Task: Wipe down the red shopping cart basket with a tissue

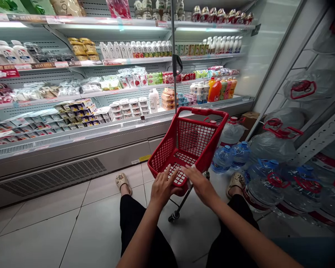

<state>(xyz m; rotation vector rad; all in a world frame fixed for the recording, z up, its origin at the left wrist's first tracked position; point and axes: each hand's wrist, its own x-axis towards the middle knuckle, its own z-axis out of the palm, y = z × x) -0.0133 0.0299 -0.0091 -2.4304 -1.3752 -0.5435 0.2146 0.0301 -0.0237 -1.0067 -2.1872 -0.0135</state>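
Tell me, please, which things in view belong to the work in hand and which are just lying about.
In the work:
- red shopping cart
- left hand and right hand, both at the cart's near edge

Just around:
- fridge
- white tubs and orange bottles inside it
- water bottles at the right

left arm (142, 235): bare, from bottom centre | left hand (161, 188): mid-frame, back up, fingers extended upward | right arm (248, 231): bare, slanting from lower right | right hand (201, 184): fingers extended upper-left, fingertips near left hand's
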